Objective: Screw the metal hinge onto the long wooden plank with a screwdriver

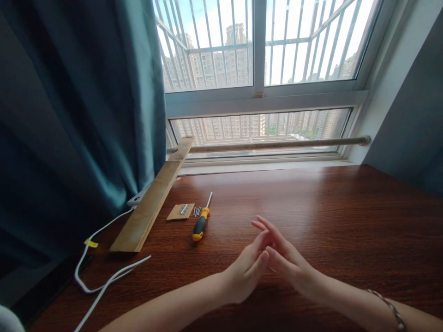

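Over the front middle of the tabletop my left hand (245,269) and my right hand (289,258) meet, palms turned toward each other. The fingers of my right hand stretch up and to the left across my left fingers, which are partly hidden. Both thumbs lie close together, and no object shows between the hands. Closest to them lies a screwdriver (200,225) with a black and yellow handle, its shaft pointing away. Beside its shaft are several screws (197,211). A small metal hinge (183,209) rests on a square of brown cardboard (173,213).
A long wooden board (148,207) leans from the brown table (328,212) onto a horizontal rail (277,145) before the window. A white cable (104,288) curls at the left, near a white power strip (136,198). A blue curtain (138,92) hangs there.
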`<state>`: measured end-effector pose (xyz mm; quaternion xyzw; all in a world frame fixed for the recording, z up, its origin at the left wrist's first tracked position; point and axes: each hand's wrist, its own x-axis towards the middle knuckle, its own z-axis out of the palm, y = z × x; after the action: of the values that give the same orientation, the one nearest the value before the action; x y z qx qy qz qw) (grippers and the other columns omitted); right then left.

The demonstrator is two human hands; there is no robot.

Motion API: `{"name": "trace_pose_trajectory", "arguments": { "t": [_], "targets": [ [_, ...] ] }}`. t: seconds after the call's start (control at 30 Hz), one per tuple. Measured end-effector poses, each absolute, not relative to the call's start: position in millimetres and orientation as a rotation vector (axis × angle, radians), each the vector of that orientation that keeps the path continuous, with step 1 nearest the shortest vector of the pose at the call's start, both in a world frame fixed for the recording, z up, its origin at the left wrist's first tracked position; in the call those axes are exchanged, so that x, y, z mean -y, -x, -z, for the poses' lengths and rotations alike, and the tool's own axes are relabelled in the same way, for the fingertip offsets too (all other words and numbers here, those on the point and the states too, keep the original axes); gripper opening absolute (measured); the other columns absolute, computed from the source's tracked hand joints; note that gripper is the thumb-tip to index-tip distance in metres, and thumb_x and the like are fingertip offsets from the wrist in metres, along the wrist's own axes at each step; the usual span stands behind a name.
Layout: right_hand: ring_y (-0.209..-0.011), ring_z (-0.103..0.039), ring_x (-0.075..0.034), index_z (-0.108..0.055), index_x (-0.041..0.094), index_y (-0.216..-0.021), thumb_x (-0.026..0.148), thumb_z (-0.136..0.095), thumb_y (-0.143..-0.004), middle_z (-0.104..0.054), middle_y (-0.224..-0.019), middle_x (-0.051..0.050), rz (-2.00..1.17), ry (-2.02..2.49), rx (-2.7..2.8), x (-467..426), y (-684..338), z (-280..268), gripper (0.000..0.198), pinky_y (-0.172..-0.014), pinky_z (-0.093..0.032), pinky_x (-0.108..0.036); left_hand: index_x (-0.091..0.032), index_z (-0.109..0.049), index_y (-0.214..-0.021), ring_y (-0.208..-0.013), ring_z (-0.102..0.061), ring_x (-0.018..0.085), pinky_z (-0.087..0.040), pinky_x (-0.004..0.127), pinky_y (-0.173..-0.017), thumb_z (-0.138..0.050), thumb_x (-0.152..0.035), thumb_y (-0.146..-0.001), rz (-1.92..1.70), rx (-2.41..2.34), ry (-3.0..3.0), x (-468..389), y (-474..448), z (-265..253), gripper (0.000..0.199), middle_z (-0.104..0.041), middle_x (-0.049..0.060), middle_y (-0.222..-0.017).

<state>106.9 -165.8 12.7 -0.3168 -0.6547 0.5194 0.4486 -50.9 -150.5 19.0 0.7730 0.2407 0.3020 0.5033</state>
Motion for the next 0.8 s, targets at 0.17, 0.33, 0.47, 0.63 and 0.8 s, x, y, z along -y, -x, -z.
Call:
{"name": "trace_pose_trajectory", "arguments": {
  "t": [0.17,0.33,0.47,0.63,0.8],
  "targets": [
    [-0.082,-0.063,-0.018,-0.062,0.016,-0.096,0.042,-0.052,-0.082,-0.065,-0.099,-0.01,-1.079,1.025,1.55,129.6,-121.8,-30.8,0.031,-0.074,-0.05,-0.031,-0.02,-0.053,-0.118,-0.105,-0.055,0.022,-0.041,0.034,-0.091,-0.049,-0.046,-0.081,-0.655,-0.999,-2.353,119.6,79.8,-59.5,0.045,-0.058,0.009,-0.118],
    [-0.038,-0.046,-0.008,-0.051,0.016,-0.055,0.04,-0.054,-0.077,-0.046,-0.044,0.004,-1.066,1.239,1.627,105.9,-97.2,-31.5,0.033,-0.039,-0.043,-0.021,-0.022,-0.061,-0.106,-0.083,-0.062,0.018,-0.045,0.026,-0.076,-0.049,-0.039,-0.082,-0.624,-1.686,-2.411,70.5,134.7,-73.1,0.032,-0.068,0.004,-0.089],
    [-0.035,-0.048,-0.008,-0.05,0.018,-0.092,0.031,-0.058,-0.074,-0.051,-0.055,0.007,-1.087,1.231,1.722,92.8,-37.5,-17.6,0.023,-0.032,-0.037,-0.017,-0.022,-0.066,-0.093,-0.082,-0.063,0.018,-0.044,0.024,-0.071,-0.052,-0.034,-0.079,-0.426,-2.134,-2.241,36.5,172.0,-61.6,0.024,-0.069,0.006,-0.087],
    [-0.059,-0.063,-0.018,-0.046,0.014,-0.096,0.036,-0.05,-0.081,-0.063,-0.081,-0.009,-0.894,1.414,1.98,73.6,33.7,-8.3,0.027,-0.051,-0.047,-0.026,-0.02,-0.068,-0.084,-0.084,-0.064,0.023,-0.045,0.027,-0.068,-0.057,-0.037,-0.072,-0.185,-2.321,-2.086,16.1,194.6,-38.0,0.024,-0.069,0.01,-0.089],
    [-0.089,-0.062,-0.033,-0.042,0.007,-0.107,0.037,-0.049,-0.081,-0.06,-0.097,-0.022,-0.748,1.551,2.01,58.5,77.6,-6.9,0.041,-0.07,-0.047,-0.039,-0.018,-0.068,-0.088,-0.088,-0.063,0.026,-0.047,0.033,-0.073,-0.053,-0.035,-0.074,-0.124,-2.326,-2.119,16.6,195.2,-31.7,0.026,-0.068,0.014,-0.093]
  ]
}}
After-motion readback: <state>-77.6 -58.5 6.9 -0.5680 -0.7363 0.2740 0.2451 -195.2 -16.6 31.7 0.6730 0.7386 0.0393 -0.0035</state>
